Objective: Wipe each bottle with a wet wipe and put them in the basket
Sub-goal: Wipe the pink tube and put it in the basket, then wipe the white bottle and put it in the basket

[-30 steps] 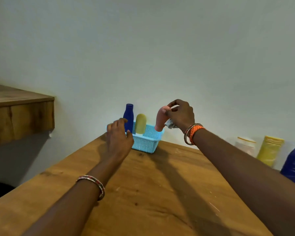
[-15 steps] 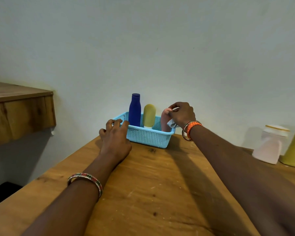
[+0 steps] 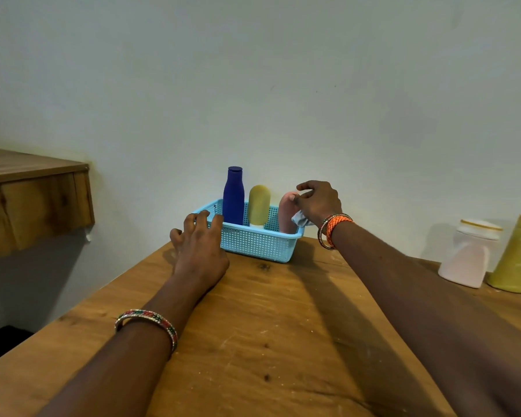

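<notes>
A light-blue plastic basket stands at the far edge of the wooden table, against the wall. Three bottles stand upright in it: a dark blue bottle, a pale yellow bottle and a pink bottle at the right end. My right hand hovers at the pink bottle's top, its upper fingers lifted apart, with a crumpled wet wipe tucked under the palm. My left hand rests on the table with spread fingers touching the basket's left corner.
At the right of the table stand a white-pink bottle with a wide cap and a yellow bottle, partly cut off by the frame. A wooden shelf juts from the wall at the left. The table drops off at its left edge.
The pink bottle has gone down from above the basket's right end to standing inside it. My right hand's fingers have loosened from its top. My left hand moved to the basket's left corner.
</notes>
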